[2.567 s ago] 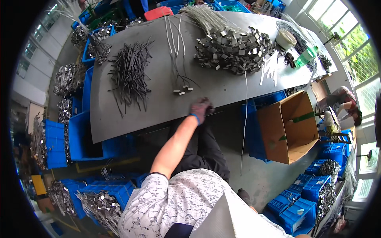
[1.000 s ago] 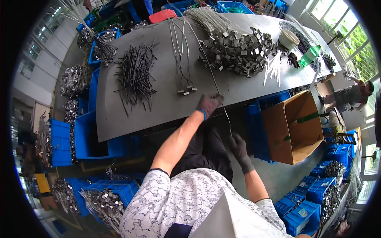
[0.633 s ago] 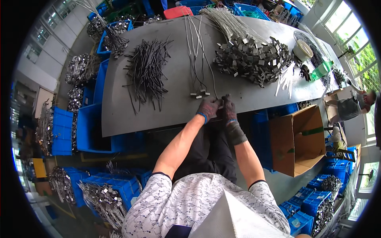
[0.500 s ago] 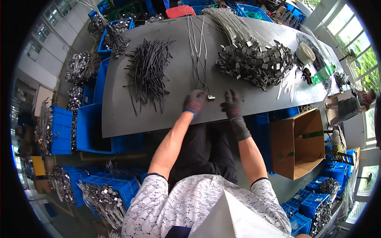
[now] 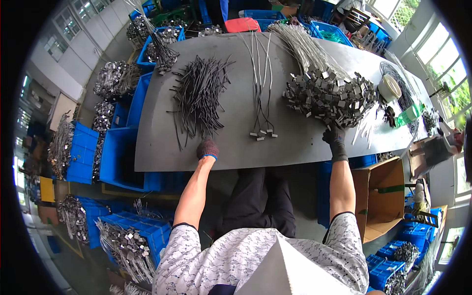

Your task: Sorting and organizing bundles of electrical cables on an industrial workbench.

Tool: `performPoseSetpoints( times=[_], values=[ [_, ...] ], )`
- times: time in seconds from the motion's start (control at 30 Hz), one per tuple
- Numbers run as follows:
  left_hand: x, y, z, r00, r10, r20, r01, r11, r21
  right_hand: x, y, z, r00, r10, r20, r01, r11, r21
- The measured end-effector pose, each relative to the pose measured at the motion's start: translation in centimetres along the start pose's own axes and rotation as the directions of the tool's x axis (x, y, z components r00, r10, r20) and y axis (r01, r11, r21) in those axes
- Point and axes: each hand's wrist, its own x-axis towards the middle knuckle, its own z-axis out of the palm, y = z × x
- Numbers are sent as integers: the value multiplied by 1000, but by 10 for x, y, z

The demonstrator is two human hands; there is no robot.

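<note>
My left hand, in a dark knitted glove, is closed at the lower ends of a pile of thin black tubes; whatever lies between its fingertips is hidden. On the right, my gloved right hand touches the near edge of a heap of wires with small metal blocks. Its thumb stands apart from the fingers, which reach among the blocks. Between the two hands, a few silvery wires lie lengthwise on the table, their small blocks grouped at the near end.
White strips, a cream tub, coiled dark wire and a green bottle occupy the right of the grey metal table. Blue crates line its left side. An open cardboard box stands below the right edge.
My hands have moved apart from the middle, left to the black tubes and right to the block heap. A block that was beside my left hand now lies with the others. The view has shifted.
</note>
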Motion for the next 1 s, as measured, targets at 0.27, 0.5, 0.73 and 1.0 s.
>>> performPoseSetpoints(
  times=[0.27,0.5,0.73,1.0],
  values=[
    [-57,24,-32,890,-26,455,390,561,-730,-104,-7,-60,842,102,530,-406,767,497],
    [-82,79,-43,897,141,419,407,109,-907,-285,-1,-65,963,-266,33,266,931,-250],
    [-106,190,12,789,378,485,532,-24,-847,-534,263,-154,775,564,287,-9,463,-886],
    [-218,296,150,604,487,631,566,296,-770,-659,222,-98,754,647,108,-263,449,-854]
  ],
)
